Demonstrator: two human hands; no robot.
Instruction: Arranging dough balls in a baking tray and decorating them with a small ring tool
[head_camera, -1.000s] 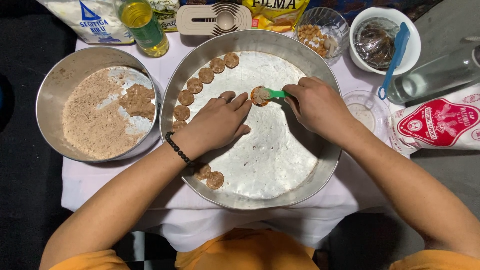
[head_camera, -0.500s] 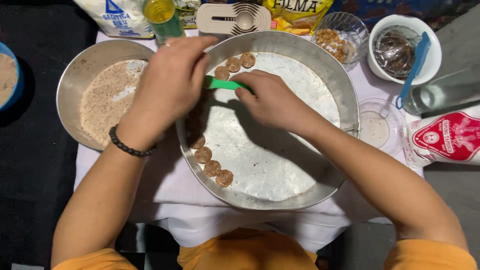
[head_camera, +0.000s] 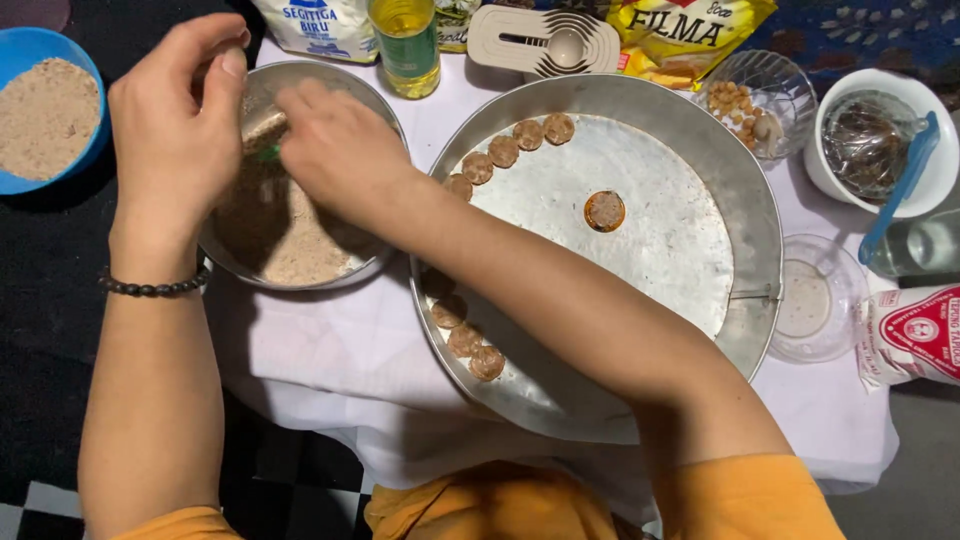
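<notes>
My right hand (head_camera: 335, 150) reaches across into a metal bowl (head_camera: 375, 100) of brown crumbly mix and is closed on a small green-handled scoop (head_camera: 266, 152), mostly hidden under the fingers. My left hand (head_camera: 175, 110), with a bead bracelet at the wrist, hovers with curled fingers over the bowl's left rim; whether it grips anything is hidden. A large round metal tray (head_camera: 700, 150) lies to the right. Several round brown dough pieces (head_camera: 503, 150) line its left edge, and one disc (head_camera: 604, 210) sits alone near the middle.
A blue bowl of crumbs (head_camera: 45, 115) sits far left. Along the back are a flour bag (head_camera: 310, 25), oil bottle (head_camera: 405, 45), beige measuring spoons (head_camera: 545, 40) and yellow packet (head_camera: 690, 25). At right are a glass bowl of nuts (head_camera: 750, 100), a white bowl (head_camera: 835, 170) holding a blue spatula, and a small glass dish (head_camera: 815, 300).
Both hands left the tray and moved left to the metal bowl. A dough disc now lies in the middle of the tray. The view shifted left, showing the blue bowl.
</notes>
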